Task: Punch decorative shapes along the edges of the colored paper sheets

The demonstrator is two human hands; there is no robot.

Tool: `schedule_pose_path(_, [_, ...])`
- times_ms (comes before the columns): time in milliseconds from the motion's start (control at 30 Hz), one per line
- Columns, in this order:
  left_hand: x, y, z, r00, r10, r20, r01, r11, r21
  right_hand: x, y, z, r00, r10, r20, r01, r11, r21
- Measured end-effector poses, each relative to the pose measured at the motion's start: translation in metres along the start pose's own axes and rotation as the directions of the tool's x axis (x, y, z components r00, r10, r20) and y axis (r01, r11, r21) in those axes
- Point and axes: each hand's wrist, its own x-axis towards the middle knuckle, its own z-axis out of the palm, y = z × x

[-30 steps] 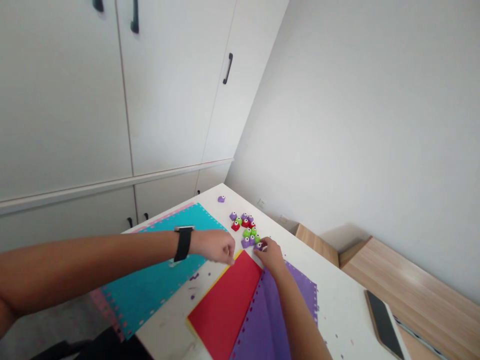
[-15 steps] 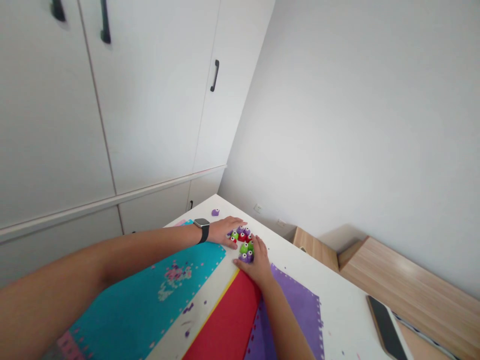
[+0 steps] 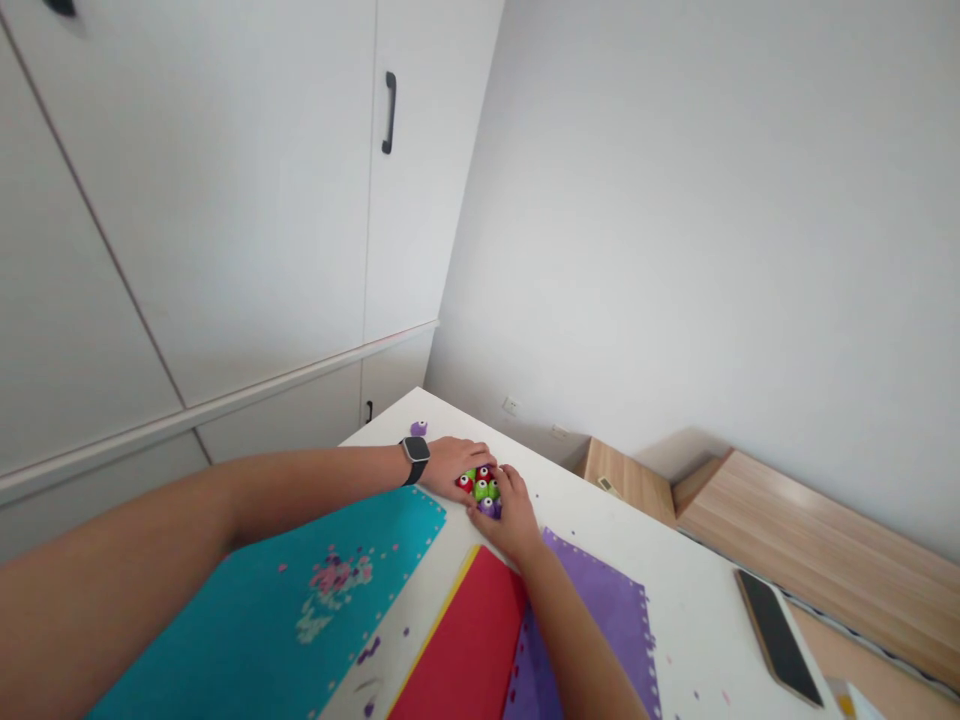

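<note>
A tight cluster of small red, green and purple craft punches [image 3: 481, 488] sits on the white table [image 3: 675, 600] near its far edge. My left hand [image 3: 452, 464], with a black watch on the wrist, curls round the cluster from the far side. My right hand [image 3: 511, 510] cups it from the near side. The fingers of both hands press against the punches and enclose them. One purple punch [image 3: 418, 428] lies apart, further back on the table.
Foam sheets lie in front of me: teal [image 3: 300, 600] on the left, red over yellow [image 3: 469, 650] in the middle, purple [image 3: 600, 610] on the right, with paper bits scattered about. A dark phone [image 3: 776, 635] rests at the right. White cabinets and a wooden bench stand behind.
Both hands left the red sheet's corner, reached to the punches and drew the loose pile into a tighter cluster between them. The view swung to the right.
</note>
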Motion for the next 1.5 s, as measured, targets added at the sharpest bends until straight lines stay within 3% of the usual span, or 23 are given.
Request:
schedule_pose_path(333, [-0.021,0.009,0.003,0.997,0.042,-0.058,-0.033,0.989,0.144,-0.011,-0.024,-0.014,1.000,0.007,0.025,-0.003,0.990,-0.138])
schedule_pose_path(767, [-0.026,0.012,0.002,0.990,0.122,-0.069,-0.107,0.976,0.189,-0.015,-0.022,-0.029,0.992,-0.059,0.112,0.078,0.982,-0.174])
schedule_pose_path(1000, [-0.028,0.014,0.006,0.995,0.075,-0.069,-0.061,0.981,0.186,-0.012,-0.022,-0.029,0.987,-0.083,0.140,0.113,0.969,-0.221])
schedule_pose_path(1233, [-0.031,0.015,0.003,0.995,0.096,-0.034,-0.087,0.977,0.197,-0.010,-0.019,-0.027,0.982,-0.083,0.167,0.125,0.959,-0.255])
schedule_pose_path(1500, [-0.030,0.018,0.008,0.998,0.021,-0.059,-0.010,0.984,0.179,-0.008,-0.018,-0.030,0.977,-0.091,0.194,0.145,0.948,-0.283])
